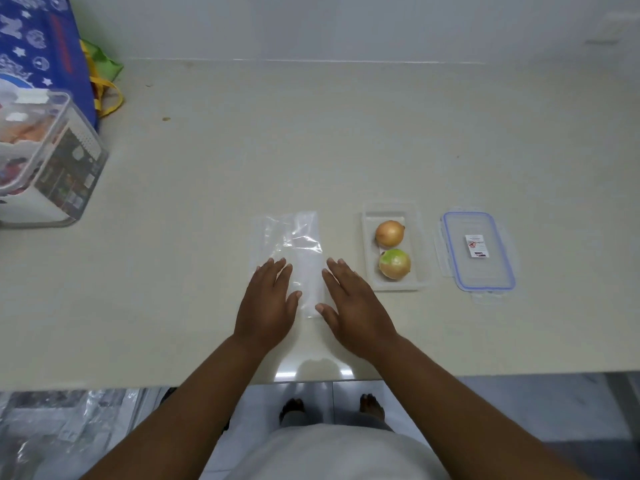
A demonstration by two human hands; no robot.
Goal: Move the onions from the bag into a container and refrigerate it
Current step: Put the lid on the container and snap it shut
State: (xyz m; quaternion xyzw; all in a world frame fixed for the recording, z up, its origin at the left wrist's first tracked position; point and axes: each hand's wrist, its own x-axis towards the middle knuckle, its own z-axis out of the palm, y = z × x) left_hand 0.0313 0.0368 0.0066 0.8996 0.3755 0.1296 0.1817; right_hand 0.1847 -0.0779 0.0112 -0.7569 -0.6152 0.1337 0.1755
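Note:
A clear plastic bag (294,237) lies flat on the counter with nothing visible inside it. My left hand (268,306) rests flat on its near left part, fingers spread. My right hand (353,306) rests flat on its near right edge, fingers apart. To the right, a clear rectangular container (367,251) holds two onions: a brown one (390,233) at the far end and a greenish one (394,264) nearer me. The container's lid (478,252), clear with a blue seal, lies flat on the counter right of the container.
A large clear lidded box (45,157) stands at the left of the beige counter (242,150). Behind it leans a blue printed bag (38,46) with yellow handles. The counter's front edge runs just below my wrists; tiled floor and my feet show beneath.

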